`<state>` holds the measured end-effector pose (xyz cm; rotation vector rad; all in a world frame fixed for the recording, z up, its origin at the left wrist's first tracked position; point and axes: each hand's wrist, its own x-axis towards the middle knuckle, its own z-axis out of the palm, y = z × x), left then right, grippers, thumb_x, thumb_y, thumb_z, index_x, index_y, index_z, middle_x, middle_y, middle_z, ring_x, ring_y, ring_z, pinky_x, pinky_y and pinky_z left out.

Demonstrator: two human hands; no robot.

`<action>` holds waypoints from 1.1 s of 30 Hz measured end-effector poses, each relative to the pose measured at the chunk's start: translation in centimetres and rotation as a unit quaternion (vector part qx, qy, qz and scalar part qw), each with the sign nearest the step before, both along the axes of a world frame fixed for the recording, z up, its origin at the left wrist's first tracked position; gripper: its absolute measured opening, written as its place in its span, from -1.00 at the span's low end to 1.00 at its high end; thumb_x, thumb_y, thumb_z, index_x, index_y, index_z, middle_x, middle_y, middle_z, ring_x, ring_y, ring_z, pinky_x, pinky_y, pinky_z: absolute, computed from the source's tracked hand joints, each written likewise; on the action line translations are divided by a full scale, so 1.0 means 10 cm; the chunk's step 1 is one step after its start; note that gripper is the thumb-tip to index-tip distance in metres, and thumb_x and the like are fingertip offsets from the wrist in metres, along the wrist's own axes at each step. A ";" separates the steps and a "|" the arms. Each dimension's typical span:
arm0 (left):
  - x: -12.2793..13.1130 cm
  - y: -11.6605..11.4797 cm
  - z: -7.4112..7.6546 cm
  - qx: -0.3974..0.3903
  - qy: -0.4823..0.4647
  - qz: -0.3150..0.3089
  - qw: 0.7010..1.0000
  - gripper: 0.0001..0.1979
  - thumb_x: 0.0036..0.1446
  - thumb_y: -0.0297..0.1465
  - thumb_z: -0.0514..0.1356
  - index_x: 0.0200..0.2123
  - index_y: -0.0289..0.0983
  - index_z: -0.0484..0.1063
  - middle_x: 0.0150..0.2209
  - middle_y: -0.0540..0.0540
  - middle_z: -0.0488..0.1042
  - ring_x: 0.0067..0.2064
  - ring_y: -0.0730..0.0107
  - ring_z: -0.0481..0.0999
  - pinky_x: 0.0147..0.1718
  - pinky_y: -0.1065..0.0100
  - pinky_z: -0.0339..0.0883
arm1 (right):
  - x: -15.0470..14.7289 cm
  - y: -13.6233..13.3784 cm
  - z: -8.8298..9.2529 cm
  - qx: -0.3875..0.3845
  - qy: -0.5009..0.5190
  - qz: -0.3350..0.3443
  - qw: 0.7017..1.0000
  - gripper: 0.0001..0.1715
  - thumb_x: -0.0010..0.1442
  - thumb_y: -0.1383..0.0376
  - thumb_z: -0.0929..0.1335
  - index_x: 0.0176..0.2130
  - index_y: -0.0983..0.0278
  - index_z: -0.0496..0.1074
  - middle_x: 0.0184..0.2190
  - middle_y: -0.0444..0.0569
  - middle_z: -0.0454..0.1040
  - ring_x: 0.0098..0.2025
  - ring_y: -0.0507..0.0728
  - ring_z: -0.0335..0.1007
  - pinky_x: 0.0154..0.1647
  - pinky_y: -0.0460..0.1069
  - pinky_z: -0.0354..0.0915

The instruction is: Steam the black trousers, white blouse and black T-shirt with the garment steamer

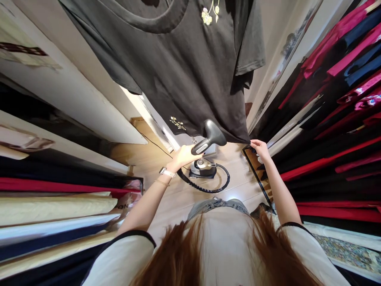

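A dark grey T-shirt (184,67) with small embroidered flowers at the chest and near the hem hangs in front of me. My left hand (185,155) is wrapped round the handle of a black and grey garment steamer head (212,136), which touches or lies very near the shirt's lower hem. At the shirt's lower right corner, my right hand (258,147) pinches the hem between its fingertips. Below my left hand, the steamer base (203,170) stands on the floor, with its black ribbed hose (228,178) curving around beside it.
Racks of clothes line both sides, with pink, red and black garments (321,159) on the right and folded or hanging fabrics (59,208) on the left. A black-edged frame (257,176) stands on the light tiled floor (166,198).
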<state>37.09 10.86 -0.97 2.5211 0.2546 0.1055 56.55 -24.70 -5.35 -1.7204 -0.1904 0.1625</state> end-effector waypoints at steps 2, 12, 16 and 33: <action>0.06 -0.12 0.07 -0.019 -0.029 -0.028 0.999 -0.64 0.03 -0.03 0.29 -0.36 -0.23 0.51 -0.42 -0.08 0.57 -0.36 0.21 0.54 -0.39 0.34 0.24 | -0.03 0.04 -0.05 0.005 -0.001 0.011 1.000 -0.63 -0.13 0.09 0.52 -0.31 0.23 0.61 -0.29 -0.07 0.63 -0.19 0.15 0.51 -0.03 0.06 0.40; 0.16 -0.55 -0.25 -0.245 -0.032 0.071 0.966 -0.65 0.03 -0.13 0.32 -0.52 -0.25 0.34 -0.66 0.02 0.39 -0.62 0.42 0.37 -0.57 0.39 0.23 | -0.27 0.24 -0.46 0.040 0.002 0.001 0.999 -0.52 -0.12 0.00 0.50 -0.26 0.25 0.54 -0.29 -0.02 0.60 -0.20 0.17 0.50 -0.10 0.06 0.40; 0.25 -0.68 -0.24 -0.360 -0.105 0.092 0.922 -0.63 0.05 -0.13 0.35 -0.52 -0.25 0.34 -0.64 0.02 0.39 -0.66 0.46 0.36 -0.62 0.41 0.25 | -0.28 0.26 -0.54 0.053 0.017 -0.008 0.998 -0.54 -0.14 0.03 0.50 -0.27 0.26 0.54 -0.27 -0.02 0.61 -0.19 0.17 0.51 -0.03 0.09 0.38; 0.41 -1.13 -0.87 -0.467 -0.063 0.160 0.867 -0.61 -0.07 -0.13 0.43 -0.51 -0.28 0.38 -0.61 0.00 0.40 -0.67 0.47 0.37 -0.69 0.44 0.22 | -0.15 0.44 -0.21 0.119 0.015 -0.047 0.992 -0.58 -0.13 0.11 0.51 -0.25 0.24 0.56 -0.26 -0.01 0.62 -0.13 0.17 0.54 0.02 0.08 0.39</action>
